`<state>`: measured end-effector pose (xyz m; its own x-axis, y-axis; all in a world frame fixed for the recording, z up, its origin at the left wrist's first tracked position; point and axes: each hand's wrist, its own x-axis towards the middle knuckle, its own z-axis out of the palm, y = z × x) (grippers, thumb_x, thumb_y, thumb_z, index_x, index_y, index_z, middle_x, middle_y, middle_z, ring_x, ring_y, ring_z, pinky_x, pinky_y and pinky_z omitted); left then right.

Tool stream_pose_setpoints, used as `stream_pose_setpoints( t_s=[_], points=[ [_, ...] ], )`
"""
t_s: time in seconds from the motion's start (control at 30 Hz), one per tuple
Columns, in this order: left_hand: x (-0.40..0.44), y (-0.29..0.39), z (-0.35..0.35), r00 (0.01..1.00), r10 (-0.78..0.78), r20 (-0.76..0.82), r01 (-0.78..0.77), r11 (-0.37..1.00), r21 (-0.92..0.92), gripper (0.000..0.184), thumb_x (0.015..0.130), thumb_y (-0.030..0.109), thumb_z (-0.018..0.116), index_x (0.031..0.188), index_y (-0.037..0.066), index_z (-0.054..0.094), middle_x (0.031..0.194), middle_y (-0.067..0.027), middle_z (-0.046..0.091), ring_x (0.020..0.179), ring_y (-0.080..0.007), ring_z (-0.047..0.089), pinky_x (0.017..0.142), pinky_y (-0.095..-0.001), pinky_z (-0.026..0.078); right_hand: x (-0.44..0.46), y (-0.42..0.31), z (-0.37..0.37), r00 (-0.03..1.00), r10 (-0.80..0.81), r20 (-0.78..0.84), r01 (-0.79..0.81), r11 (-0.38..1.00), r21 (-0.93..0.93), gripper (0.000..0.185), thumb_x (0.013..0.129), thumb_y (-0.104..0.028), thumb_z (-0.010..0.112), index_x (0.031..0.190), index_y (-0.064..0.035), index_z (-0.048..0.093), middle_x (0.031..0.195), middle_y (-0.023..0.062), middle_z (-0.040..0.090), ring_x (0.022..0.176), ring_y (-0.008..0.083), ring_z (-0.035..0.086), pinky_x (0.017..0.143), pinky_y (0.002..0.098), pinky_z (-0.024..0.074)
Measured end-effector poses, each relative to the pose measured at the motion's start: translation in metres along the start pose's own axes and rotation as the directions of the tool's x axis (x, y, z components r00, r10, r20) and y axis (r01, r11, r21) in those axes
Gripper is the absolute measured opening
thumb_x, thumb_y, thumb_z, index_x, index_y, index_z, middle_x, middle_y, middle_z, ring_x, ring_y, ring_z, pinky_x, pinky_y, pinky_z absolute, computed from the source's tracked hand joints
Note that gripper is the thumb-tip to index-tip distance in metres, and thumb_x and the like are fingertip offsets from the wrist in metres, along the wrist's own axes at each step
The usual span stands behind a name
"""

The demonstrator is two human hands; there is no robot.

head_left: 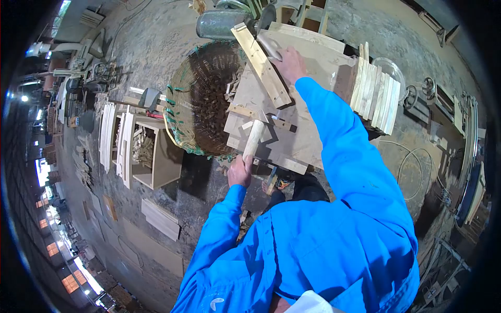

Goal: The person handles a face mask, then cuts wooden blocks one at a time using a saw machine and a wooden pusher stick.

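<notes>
My left hand point(240, 171) is closed around the lower end of a pale, rounded wooden stick point(254, 138). The stick's far end lies over small wood pieces point(242, 111) at the left side of the work table point(318, 122). Farther up the table, my right hand point(291, 65) is closed on a smooth pale piece point(269, 46), its fingers partly hidden. Just left of that hand, a long wooden bar point(262, 68) with small dark holes lies at a slant across the table.
A wicker basket point(180, 117) with green ties, holding many small wood pieces, stands left of the table. Pale strips point(377, 96) are stacked at the table's right. A wooden box point(166, 156) with offcuts stands beyond the basket. Boards point(160, 219) lie on the floor.
</notes>
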<state>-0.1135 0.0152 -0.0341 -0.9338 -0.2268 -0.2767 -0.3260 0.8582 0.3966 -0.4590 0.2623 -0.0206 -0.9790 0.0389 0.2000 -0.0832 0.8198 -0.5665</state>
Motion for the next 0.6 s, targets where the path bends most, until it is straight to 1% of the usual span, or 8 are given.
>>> stream_pose_setpoints(
  t_s=[0.03,0.07,0.2,0.27,0.3,0.37,0.47,0.6],
  points=[
    [-0.003,-0.005,-0.001,1.0,0.002,0.001,-0.002,1.0,-0.004,0.061,0.105,0.061,0.042,0.1,0.002,0.061,0.087,-0.0313,0.069,0.084,-0.0532,0.067,0.076,-0.063,0.05,-0.008,-0.007,-0.003,0.999,0.006,0.04,-0.007,0.999,0.042,0.033,0.093,-0.037,0.071,0.108,-0.0075,0.076,0.106,0.0212,0.066,0.105,0.0419,0.065,0.094,0.0525,0.0528],
    [-0.006,-0.01,-0.001,1.0,-0.011,0.019,0.011,1.0,0.008,0.061,0.105,0.06,0.042,0.099,0.002,0.061,0.087,-0.031,0.069,0.084,-0.053,0.067,0.076,-0.0629,0.05,-0.016,-0.003,0.003,0.999,0.029,-0.018,-0.027,0.99,0.139,0.033,0.094,-0.036,0.068,0.11,-0.0084,0.076,0.112,0.0233,0.066,0.109,0.0424,0.065,0.094,0.0522,0.0526],
    [-0.024,-0.018,-0.003,0.999,-0.026,0.037,0.026,1.0,0.014,0.059,0.106,0.058,0.042,0.097,0.003,0.059,0.085,-0.0309,0.069,0.084,-0.053,0.067,0.075,-0.063,0.049,-0.037,0.007,0.038,0.991,0.137,0.009,-0.137,0.989,0.046,0.029,0.094,-0.033,0.068,0.104,-0.0077,0.077,0.11,0.0236,0.069,0.105,0.0425,0.067,0.092,0.0518,0.0533],
    [-0.033,-0.026,-0.003,1.0,-0.017,0.023,0.017,1.0,-0.008,0.058,0.106,0.058,0.044,0.096,0.003,0.059,0.084,-0.0308,0.069,0.083,-0.0529,0.067,0.075,-0.0625,0.05,-0.044,-0.006,0.041,0.977,0.212,0.028,-0.212,0.948,0.239,0.025,0.093,-0.029,0.068,0.098,-0.0076,0.079,0.104,0.0226,0.074,0.099,0.042,0.069,0.09,0.0516,0.0545],
    [-0.037,-0.029,-0.003,1.0,-0.003,0.013,0.003,1.0,-0.025,0.056,0.106,0.057,0.045,0.096,0.003,0.058,0.084,-0.0307,0.069,0.083,-0.0528,0.067,0.074,-0.0619,0.05,-0.046,-0.008,0.046,0.978,0.207,0.03,-0.208,0.949,0.236,0.025,0.093,-0.029,0.068,0.098,-0.0076,0.079,0.104,0.0226,0.074,0.099,0.042,0.069,0.09,0.0516,0.0545],
    [-0.046,-0.035,-0.005,1.0,0.006,0.01,-0.006,0.999,-0.04,0.054,0.106,0.055,0.046,0.096,0.003,0.058,0.084,-0.0298,0.069,0.082,-0.0517,0.067,0.072,-0.061,0.05,-0.041,-0.013,0.058,0.983,0.157,-0.091,-0.132,0.962,0.238,0.023,0.091,-0.027,0.069,0.095,-0.0082,0.081,0.097,0.0207,0.075,0.094,0.0413,0.071,0.088,0.051,0.0555],
    [-0.056,-0.045,0.0,1.0,0.01,0.011,-0.01,0.999,-0.031,0.051,0.107,0.052,0.048,0.096,0.004,0.057,0.083,-0.0284,0.068,0.082,-0.05,0.067,0.07,-0.0594,0.05,-0.027,-0.017,0.059,0.989,0.145,0.023,-0.146,0.96,0.241,0.022,0.09,-0.026,0.071,0.1,-0.0101,0.082,0.1,0.0201,0.076,0.095,0.0409,0.071,0.087,0.0499,0.0558],
    [-0.06,-0.048,-0.004,1.0,0.007,0.023,-0.006,0.999,-0.039,0.053,0.106,0.054,0.048,0.095,0.003,0.058,0.081,-0.0261,0.069,0.079,-0.0471,0.069,0.07,-0.0573,0.053,-0.01,-0.012,0.084,0.994,0.105,-0.023,-0.095,0.962,0.254,0.021,0.091,-0.024,0.073,0.1,-0.0067,0.08,0.094,0.0182,0.077,0.087,0.0353,0.074,0.08,0.0433,0.0573]
  ],
)
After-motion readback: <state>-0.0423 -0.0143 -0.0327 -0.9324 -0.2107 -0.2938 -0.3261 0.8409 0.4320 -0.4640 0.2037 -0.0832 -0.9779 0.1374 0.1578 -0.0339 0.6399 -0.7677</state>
